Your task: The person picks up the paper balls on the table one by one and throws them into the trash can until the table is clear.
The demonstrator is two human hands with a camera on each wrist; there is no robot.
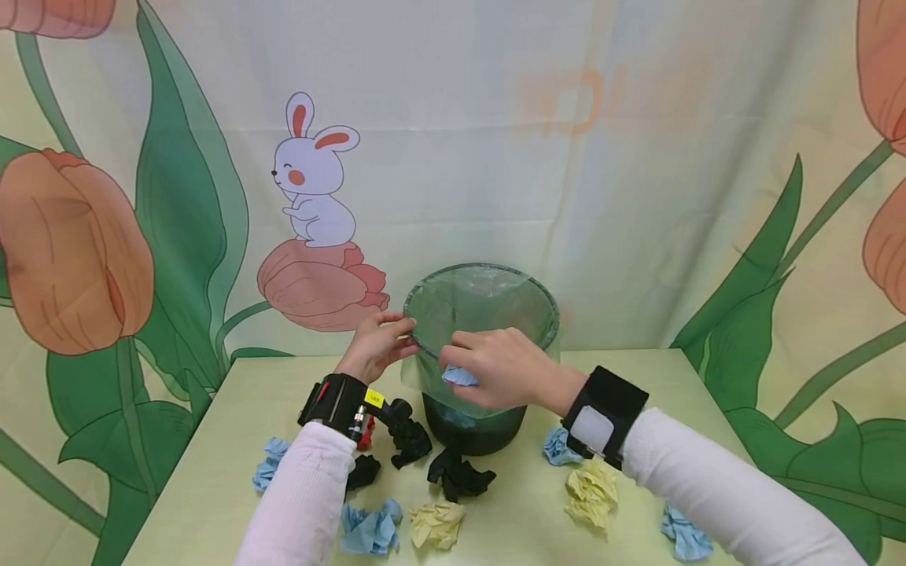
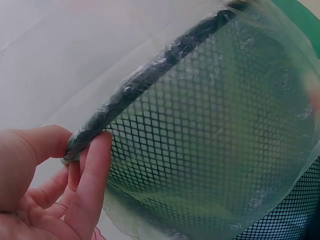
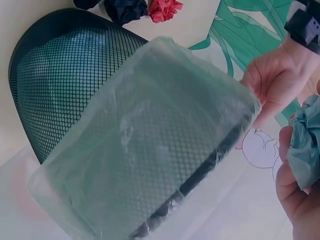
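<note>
A dark mesh wastebasket (image 1: 467, 428) stands on the table, lined with a thin, translucent green bag (image 2: 200, 135) folded over its rim. My left hand (image 1: 380, 346) pinches the lined rim at the left, thumb on one side and fingers on the other, as the left wrist view shows. In my right hand (image 1: 506, 365) is a crumpled ball of blue paper (image 3: 306, 142), gripped by curled fingers over the near part of the basket's opening. Below that hand the bag's folded edge hangs down the basket's outside.
Around the basket's foot lie black paper balls (image 1: 460, 475), yellow ones (image 1: 592, 494) and blue ones (image 1: 371, 527). A red ball (image 3: 165, 9) sits left of the basket, partly behind the left wrist strap in the head view. Behind the table hangs a printed curtain (image 1: 453, 157).
</note>
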